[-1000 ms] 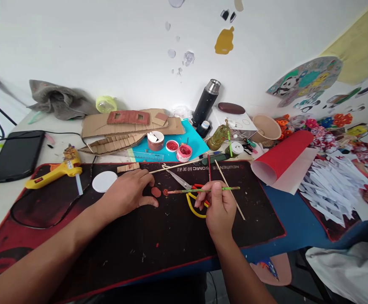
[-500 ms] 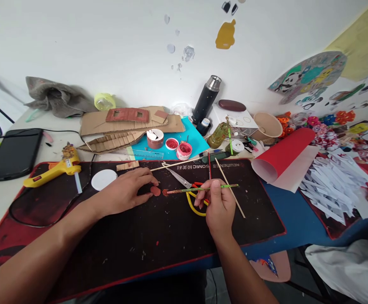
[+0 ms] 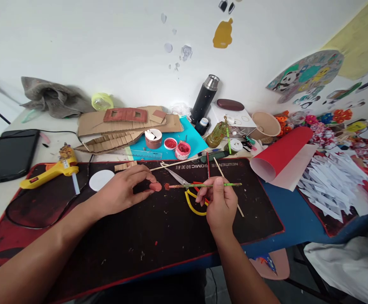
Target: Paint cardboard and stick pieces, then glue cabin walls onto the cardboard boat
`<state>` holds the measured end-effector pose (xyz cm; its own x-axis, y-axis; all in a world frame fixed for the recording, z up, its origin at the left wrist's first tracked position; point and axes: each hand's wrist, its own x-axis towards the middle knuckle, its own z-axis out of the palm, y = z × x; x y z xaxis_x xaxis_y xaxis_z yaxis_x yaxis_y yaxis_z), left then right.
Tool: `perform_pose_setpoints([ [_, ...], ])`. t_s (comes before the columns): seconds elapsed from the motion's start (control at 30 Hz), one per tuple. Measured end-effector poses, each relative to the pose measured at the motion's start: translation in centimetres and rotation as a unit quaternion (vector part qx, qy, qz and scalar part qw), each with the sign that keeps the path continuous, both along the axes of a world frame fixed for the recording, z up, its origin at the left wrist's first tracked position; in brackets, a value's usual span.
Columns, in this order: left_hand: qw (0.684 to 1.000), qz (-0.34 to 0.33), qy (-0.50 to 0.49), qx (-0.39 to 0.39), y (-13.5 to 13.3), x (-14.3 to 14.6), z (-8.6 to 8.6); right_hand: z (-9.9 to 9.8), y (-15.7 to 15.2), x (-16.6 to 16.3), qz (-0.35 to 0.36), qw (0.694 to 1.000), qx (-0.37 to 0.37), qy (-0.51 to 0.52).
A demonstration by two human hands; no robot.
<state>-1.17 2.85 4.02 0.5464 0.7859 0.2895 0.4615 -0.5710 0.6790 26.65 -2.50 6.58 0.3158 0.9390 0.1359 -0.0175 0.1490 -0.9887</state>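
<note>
1. Left hand (image 3: 129,188): thumb and fingers pinched on a small red disc (image 3: 155,186); whether the disc touches the black mat (image 3: 158,261), cannot tell.
2. Right hand (image 3: 221,200): closed around a paintbrush (image 3: 184,186), red-stained tip toward the disc, just apart.
3. Scissors (image 3: 175,176): beneath the brush.
4. Pink paint jar (image 3: 183,150): open, on blue sheet (image 3: 197,139).
5. Glue gun (image 3: 64,167): yellow, left.
</note>
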Motion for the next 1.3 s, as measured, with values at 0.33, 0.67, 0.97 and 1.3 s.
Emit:
perform_pose_setpoints([
  [0.33,0.998,-0.003,-0.016,0.055,-0.6,0.3,0.9,0.0,0.2,-0.5,0.019,1.0,0.008,0.022],
  [0.67,0.997,-0.001,-0.015,0.071,-0.6,0.4,1.2,0.1,0.3,-0.6,0.019,0.999,0.018,0.028],
  [0.97,0.995,-0.009,-0.015,0.094,-0.5,0.3,1.2,0.2,0.3,-0.6,0.022,0.999,0.027,0.03],
  [1.3,0.995,-0.008,-0.013,0.097,-0.4,0.2,1.1,0.1,0.2,-0.6,0.017,0.999,0.034,0.028],
])
